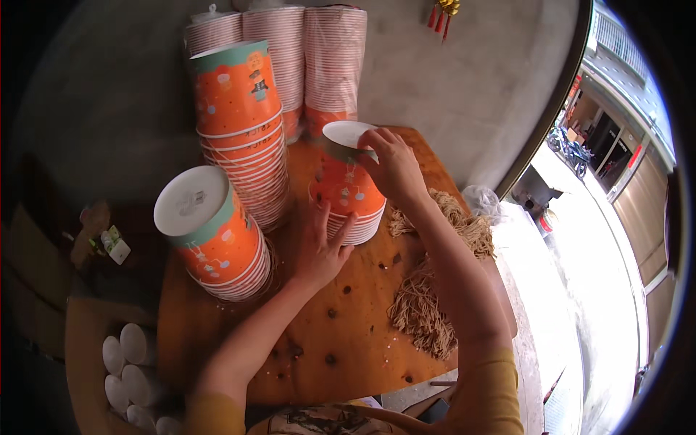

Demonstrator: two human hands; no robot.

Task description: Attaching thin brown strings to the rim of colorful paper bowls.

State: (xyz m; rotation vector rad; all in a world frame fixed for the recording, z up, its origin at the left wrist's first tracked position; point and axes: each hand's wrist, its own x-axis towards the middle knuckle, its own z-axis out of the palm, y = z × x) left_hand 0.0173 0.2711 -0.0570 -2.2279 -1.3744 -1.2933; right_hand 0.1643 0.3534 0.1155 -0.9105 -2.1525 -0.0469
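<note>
A short stack of upside-down orange paper buckets (350,185) with green bands stands on the wooden table in front of me. My right hand (395,165) is closed at the upper right edge of the top bucket, its fingertips bent over the white base. Against the lower left side of the same stack rests my left hand (321,250), fingers spread and holding nothing. Left of it is another upturned stack of the same buckets (221,239). A taller stack (243,130) leans slightly behind that one.
Plastic-wrapped bucket stacks (333,65) stand against the grey wall. Bundles of tan string (424,308) lie on the table's (330,326) right side. A cardboard box (83,362) with white rolled or cup-like pieces (138,384) sits low at left. A bright doorway opens at right.
</note>
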